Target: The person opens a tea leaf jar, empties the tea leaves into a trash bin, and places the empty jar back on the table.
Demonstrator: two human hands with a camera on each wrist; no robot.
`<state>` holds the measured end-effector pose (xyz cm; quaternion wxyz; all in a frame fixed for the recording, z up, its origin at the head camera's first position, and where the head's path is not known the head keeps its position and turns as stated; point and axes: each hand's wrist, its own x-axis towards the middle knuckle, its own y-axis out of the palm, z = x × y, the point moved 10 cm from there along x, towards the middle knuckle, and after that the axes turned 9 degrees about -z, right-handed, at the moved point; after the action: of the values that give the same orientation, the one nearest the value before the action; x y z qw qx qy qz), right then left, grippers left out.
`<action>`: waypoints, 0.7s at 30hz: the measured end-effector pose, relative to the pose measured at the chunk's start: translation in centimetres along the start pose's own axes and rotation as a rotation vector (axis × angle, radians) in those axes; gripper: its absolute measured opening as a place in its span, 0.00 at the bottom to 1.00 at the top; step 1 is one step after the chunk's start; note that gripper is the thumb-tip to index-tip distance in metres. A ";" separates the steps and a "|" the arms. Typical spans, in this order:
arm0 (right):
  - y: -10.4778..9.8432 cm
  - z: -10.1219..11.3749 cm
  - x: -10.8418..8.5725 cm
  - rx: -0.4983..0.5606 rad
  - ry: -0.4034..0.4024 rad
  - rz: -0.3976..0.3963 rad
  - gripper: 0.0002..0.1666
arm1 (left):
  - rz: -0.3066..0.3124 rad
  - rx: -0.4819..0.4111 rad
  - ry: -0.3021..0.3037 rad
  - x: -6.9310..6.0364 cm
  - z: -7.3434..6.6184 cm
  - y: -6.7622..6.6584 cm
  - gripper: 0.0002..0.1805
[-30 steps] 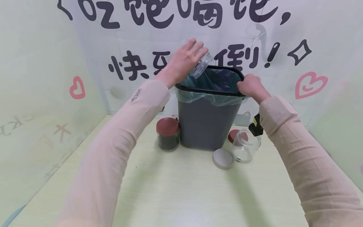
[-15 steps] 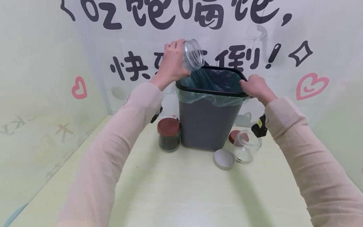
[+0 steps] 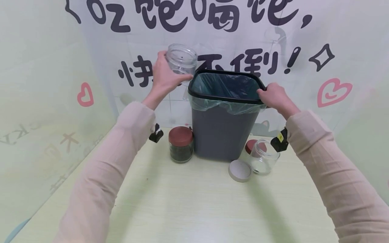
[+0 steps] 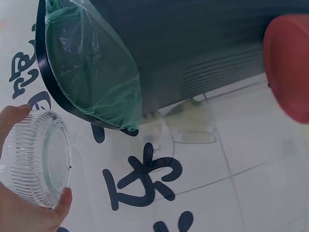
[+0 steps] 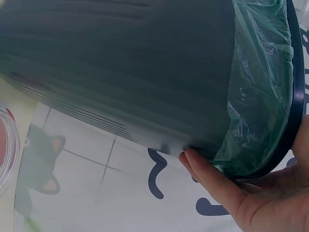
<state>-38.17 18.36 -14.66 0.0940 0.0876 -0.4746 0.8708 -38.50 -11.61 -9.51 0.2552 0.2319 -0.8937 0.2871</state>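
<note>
A clear glass jar (image 3: 183, 60) without a lid is held up by my left hand (image 3: 167, 76), just left of the bin's rim, its mouth tipped upward. In the left wrist view, ridges run along the jar's wall (image 4: 30, 157), with fingers and thumb around it. My right hand (image 3: 275, 98) grips the right rim of a grey trash bin (image 3: 223, 131). Green plastic lining (image 5: 258, 92) folds over that rim in the right wrist view, and fingertips press the bin's outer wall below it.
A jar with a red lid (image 3: 181, 145) and dark contents stands left of the bin. On the right sit an open glass jar (image 3: 263, 158), a red lid (image 3: 251, 145) and a grey lid (image 3: 240, 170). Behind the bin is a wall with printed lettering (image 3: 225, 15).
My left hand has drawn the jar leftward from over the bin and turned it from mouth-down to mouth-up. The right hand still holds the rim, with the wrist slightly lower.
</note>
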 end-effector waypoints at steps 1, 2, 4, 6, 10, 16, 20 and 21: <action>0.1 -0.1 0.0 0.008 0.010 -0.002 0.18 | -0.009 -0.011 -0.030 -0.2 0.7 -0.3 0.47; 0.1 -0.2 0.0 0.017 0.017 -0.005 0.17 | -0.017 -0.022 -0.061 -0.5 1.3 -0.5 0.47; 0.2 -0.4 -0.1 0.037 0.031 -0.014 0.17 | -0.027 -0.036 -0.111 -1.1 2.6 -0.9 0.48; 0.2 -0.7 -0.1 0.060 0.048 -0.024 0.16 | -0.033 -0.054 -0.141 -1.8 3.7 -1.2 0.49; 0.2 -1.0 -0.3 0.087 0.069 -0.043 0.16 | -0.025 -0.094 -0.179 -3.4 5.5 -1.3 0.51; 0.3 -1.3 -0.3 0.096 0.080 -0.048 0.17 | 0.056 -0.140 -0.198 -6.7 8.1 -0.5 0.52; 0.3 -1.3 -0.3 0.100 0.080 -0.046 0.17 | 0.142 -0.166 -0.175 -9.0 9.2 0.7 0.51; 0.3 -1.3 -0.3 0.101 0.079 -0.047 0.17 | 0.167 -0.172 -0.174 -9.5 9.4 1.0 0.51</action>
<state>-38.04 19.29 -15.67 0.1286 0.0690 -0.4240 0.8938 -34.86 -14.27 -22.20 0.1711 0.1582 -0.9498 0.2086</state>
